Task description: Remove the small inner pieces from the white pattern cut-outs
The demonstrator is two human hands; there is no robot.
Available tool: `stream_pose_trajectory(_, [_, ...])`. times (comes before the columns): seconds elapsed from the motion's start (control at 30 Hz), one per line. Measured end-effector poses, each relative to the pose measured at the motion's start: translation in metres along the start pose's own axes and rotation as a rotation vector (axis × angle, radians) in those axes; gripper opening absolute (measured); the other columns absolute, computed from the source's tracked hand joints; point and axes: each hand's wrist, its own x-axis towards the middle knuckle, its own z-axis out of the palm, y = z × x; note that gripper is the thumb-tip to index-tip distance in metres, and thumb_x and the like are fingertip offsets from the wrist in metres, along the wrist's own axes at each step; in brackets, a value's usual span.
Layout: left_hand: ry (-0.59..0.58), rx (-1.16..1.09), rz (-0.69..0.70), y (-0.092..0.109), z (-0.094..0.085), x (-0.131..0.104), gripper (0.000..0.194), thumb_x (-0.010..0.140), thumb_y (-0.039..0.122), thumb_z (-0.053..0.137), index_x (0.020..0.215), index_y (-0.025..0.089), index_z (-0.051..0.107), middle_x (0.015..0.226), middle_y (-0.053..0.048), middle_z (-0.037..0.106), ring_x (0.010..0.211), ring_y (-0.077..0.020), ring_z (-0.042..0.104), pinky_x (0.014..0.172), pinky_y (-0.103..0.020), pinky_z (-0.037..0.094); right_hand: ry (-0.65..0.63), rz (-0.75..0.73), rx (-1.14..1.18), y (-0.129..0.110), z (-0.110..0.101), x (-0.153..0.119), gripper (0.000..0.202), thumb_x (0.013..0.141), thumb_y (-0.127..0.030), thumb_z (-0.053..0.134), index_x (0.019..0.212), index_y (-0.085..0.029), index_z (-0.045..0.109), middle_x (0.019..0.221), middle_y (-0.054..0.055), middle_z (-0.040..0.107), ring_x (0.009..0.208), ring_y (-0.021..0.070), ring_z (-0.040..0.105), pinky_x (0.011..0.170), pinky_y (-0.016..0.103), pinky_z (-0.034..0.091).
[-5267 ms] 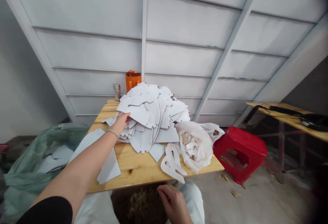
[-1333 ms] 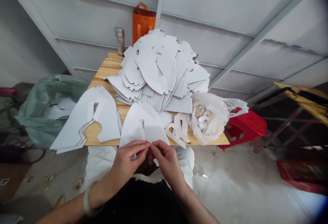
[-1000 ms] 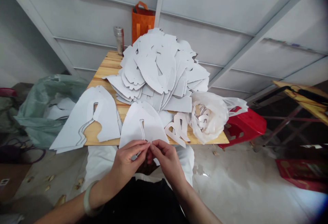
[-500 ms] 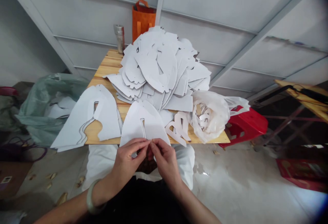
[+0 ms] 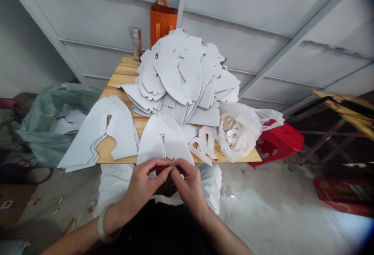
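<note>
My left hand (image 5: 146,179) and my right hand (image 5: 188,179) meet at the table's near edge, each closed in a pinch. Between their fingertips shows a tiny thin tan strip (image 5: 173,159), too small to make out well. Just beyond the fingers, a white arch-shaped cut sheet (image 5: 175,140) with a narrow slot lies on the table, its lower edge hidden by my hands. To the left, a small stack of similar slotted sheets (image 5: 90,130) overhangs the edge. Two small curved cut-outs (image 5: 207,146) lie right of the middle sheet.
A large heap of white cut sheets (image 5: 178,76) covers most of the wooden table (image 5: 117,78). Behind stand a metal flask (image 5: 136,44) and an orange bag (image 5: 162,23). A white plastic bag (image 5: 245,138), red stool (image 5: 282,142) and green bag (image 5: 43,118) flank it.
My fingertips have shifted slightly in their pinch, and the tan strip shows a little more above them. The sheets and heap stay as they were.
</note>
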Motion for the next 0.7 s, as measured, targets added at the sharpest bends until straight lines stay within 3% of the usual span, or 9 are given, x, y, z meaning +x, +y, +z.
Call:
stream_pose_trajectory(0.17, [-0.059, 0.014, -0.082, 0.0069, -0.0032, 0.0021, 0.011, 0.084, 0.026, 0.068, 0.084, 0.019, 0.076, 0.08, -0.001, 0.079, 0.072, -0.0164, 0.075, 0.071, -0.022, 0.061, 0.033, -0.067, -0.096, 0.0041, 0.0042, -0.0045, 0.021, 0.087, -0.021, 0.056, 0.069, -0.02, 0.065, 0.065, -0.001, 0.06, 0.06, 0.0128, 0.053, 0.059, 0.024, 0.045])
stream_pose_trajectory(0.43, [-0.043, 0.061, -0.061, 0.0063, -0.0035, -0.0004, 0.011, 0.084, 0.025, 0.067, 0.084, 0.02, 0.076, 0.079, -0.001, 0.079, 0.071, -0.016, 0.074, 0.071, -0.022, 0.061, -0.069, 0.06, 0.055, 0.0019, -0.0012, -0.0022, 0.02, 0.087, -0.025, 0.056, 0.07, -0.019, 0.064, 0.061, -0.002, 0.059, 0.056, 0.0123, 0.053, 0.056, 0.023, 0.045])
stream_pose_trajectory(0.7, [-0.061, 0.068, -0.057, 0.0045, -0.006, 0.0023, 0.012, 0.084, 0.027, 0.067, 0.084, 0.019, 0.076, 0.08, -0.001, 0.079, 0.072, -0.0169, 0.075, 0.07, -0.023, 0.06, -0.028, -0.044, -0.052, 0.005, 0.002, -0.0039, 0.021, 0.09, -0.025, 0.057, 0.074, -0.018, 0.069, 0.067, 0.0, 0.064, 0.062, 0.0132, 0.055, 0.061, 0.024, 0.044])
